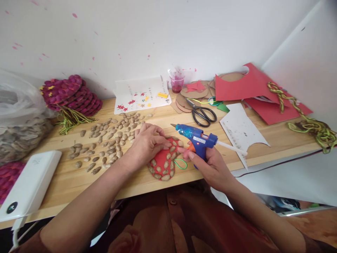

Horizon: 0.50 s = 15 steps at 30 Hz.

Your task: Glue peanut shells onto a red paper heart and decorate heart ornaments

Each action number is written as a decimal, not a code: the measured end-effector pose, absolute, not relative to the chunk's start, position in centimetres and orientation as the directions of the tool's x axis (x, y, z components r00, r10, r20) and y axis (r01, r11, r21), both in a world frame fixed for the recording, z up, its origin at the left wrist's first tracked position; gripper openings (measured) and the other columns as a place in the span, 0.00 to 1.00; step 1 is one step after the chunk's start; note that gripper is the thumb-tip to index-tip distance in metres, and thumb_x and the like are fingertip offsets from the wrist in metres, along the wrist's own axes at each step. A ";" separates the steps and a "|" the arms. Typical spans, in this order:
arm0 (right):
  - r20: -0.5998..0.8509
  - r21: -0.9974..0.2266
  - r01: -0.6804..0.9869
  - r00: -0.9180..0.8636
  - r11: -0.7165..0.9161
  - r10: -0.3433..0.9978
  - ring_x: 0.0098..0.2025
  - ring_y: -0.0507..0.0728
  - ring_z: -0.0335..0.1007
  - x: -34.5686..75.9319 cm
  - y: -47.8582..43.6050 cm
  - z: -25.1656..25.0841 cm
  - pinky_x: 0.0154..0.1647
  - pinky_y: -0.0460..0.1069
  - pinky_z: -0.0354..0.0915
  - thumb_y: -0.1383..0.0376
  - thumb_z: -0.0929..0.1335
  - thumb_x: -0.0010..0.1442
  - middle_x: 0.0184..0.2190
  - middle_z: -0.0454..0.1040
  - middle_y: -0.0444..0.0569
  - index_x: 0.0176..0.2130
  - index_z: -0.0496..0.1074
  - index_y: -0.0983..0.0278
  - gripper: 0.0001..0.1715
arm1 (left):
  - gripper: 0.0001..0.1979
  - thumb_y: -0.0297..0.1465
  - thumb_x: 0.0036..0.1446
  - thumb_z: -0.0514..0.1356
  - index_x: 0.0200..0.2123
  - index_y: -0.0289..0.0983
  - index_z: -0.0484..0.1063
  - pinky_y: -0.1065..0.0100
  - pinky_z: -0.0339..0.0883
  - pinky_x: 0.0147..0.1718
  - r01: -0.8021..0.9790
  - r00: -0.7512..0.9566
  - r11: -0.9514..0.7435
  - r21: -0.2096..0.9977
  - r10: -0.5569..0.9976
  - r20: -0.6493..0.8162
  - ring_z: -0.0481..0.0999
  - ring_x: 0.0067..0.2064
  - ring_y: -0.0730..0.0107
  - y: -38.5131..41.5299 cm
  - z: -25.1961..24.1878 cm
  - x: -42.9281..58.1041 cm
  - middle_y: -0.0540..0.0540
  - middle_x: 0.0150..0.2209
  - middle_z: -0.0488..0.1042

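Note:
My right hand (210,165) grips a blue hot glue gun (193,135), its nozzle pointing left above the work and a white glue stick (231,149) sticking out of its back. Beneath my left hand (150,144) lies a red card shape (160,159) with peanut shells (165,172) lining its edge and middle. The left thumb and fingers are pinched together over the card's upper part; whatever is between them is hidden. A green cord loop (181,163) comes off the card's right side. Many loose peanut shells (112,149) are scattered to the left.
Black scissors (202,115), a stained plastic cup (177,84) and a sheet with star stickers (140,96) stand behind. Red card (242,88), white card (243,126) and braided cord (316,130) lie right. Left are purple decorated pieces (71,95), a bag of shells (23,137) and a white power bank (31,182).

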State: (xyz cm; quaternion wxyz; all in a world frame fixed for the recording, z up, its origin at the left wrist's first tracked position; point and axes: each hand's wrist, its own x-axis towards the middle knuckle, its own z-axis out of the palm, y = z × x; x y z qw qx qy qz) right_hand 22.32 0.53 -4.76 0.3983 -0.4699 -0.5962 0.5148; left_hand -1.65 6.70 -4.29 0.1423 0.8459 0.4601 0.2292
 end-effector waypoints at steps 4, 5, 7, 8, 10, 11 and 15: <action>-0.017 -0.996 0.088 -0.225 0.003 0.974 0.53 0.64 0.80 22.3 0.4 -4.8 0.57 0.59 0.72 0.55 0.69 0.68 0.42 0.83 0.50 0.37 0.75 0.58 0.11 | 0.07 0.32 0.62 0.65 0.33 0.48 0.84 0.47 0.62 0.53 0.712 0.467 -0.525 0.465 0.850 0.245 0.69 0.48 0.56 6.7 -4.2 -1.7 0.45 0.43 0.76; -0.010 -0.997 0.077 -0.207 0.006 0.978 0.51 0.64 0.80 22.4 0.3 -4.7 0.57 0.59 0.72 0.55 0.69 0.67 0.40 0.83 0.50 0.36 0.75 0.59 0.12 | 0.08 0.32 0.62 0.65 0.33 0.48 0.84 0.47 0.61 0.54 0.710 0.467 -0.518 0.476 0.853 0.232 0.68 0.49 0.56 6.7 -4.1 -1.6 0.45 0.43 0.76; 0.028 -0.999 0.039 -0.102 0.032 0.994 0.45 0.63 0.82 22.8 0.0 -4.3 0.50 0.58 0.75 0.55 0.70 0.67 0.35 0.82 0.49 0.36 0.75 0.59 0.11 | 0.08 0.33 0.63 0.65 0.34 0.48 0.85 0.47 0.59 0.55 0.710 0.470 -0.502 0.494 0.860 0.199 0.67 0.50 0.56 6.6 -3.8 -1.6 0.46 0.44 0.76; 0.052 -0.999 0.002 -0.022 0.052 0.998 0.42 0.62 0.82 23.1 -0.1 -3.9 0.44 0.56 0.76 0.55 0.70 0.67 0.33 0.80 0.47 0.38 0.74 0.59 0.10 | 0.07 0.33 0.63 0.65 0.34 0.48 0.85 0.47 0.58 0.55 0.714 0.469 -0.494 0.497 0.864 0.184 0.67 0.50 0.56 6.6 -3.7 -1.6 0.46 0.44 0.76; 0.087 -0.987 -0.119 0.185 0.110 0.979 0.36 0.61 0.81 24.0 -0.4 -2.9 0.30 0.52 0.73 0.56 0.71 0.66 0.29 0.77 0.44 0.44 0.73 0.56 0.09 | 0.07 0.33 0.62 0.66 0.33 0.49 0.84 0.47 0.57 0.56 0.728 0.460 -0.478 0.492 0.872 0.166 0.66 0.51 0.55 6.5 -3.5 -1.5 0.47 0.45 0.76; 0.092 -0.975 -0.170 0.265 0.141 0.960 0.34 0.60 0.81 24.4 -0.4 -2.3 0.26 0.51 0.70 0.57 0.71 0.65 0.28 0.74 0.42 0.45 0.72 0.55 0.09 | 0.07 0.33 0.62 0.66 0.33 0.49 0.84 0.46 0.57 0.56 0.733 0.455 -0.472 0.490 0.876 0.162 0.66 0.52 0.55 6.5 -3.5 -1.5 0.47 0.45 0.76; 0.094 -0.953 -0.218 0.442 0.208 0.892 0.25 0.54 0.72 25.9 -0.2 -1.1 0.17 0.46 0.57 0.58 0.70 0.66 0.24 0.68 0.41 0.43 0.72 0.56 0.07 | 0.07 0.33 0.62 0.66 0.33 0.48 0.84 0.48 0.57 0.55 0.734 0.454 -0.464 0.496 0.878 0.150 0.66 0.52 0.55 6.5 -3.6 -1.5 0.47 0.46 0.76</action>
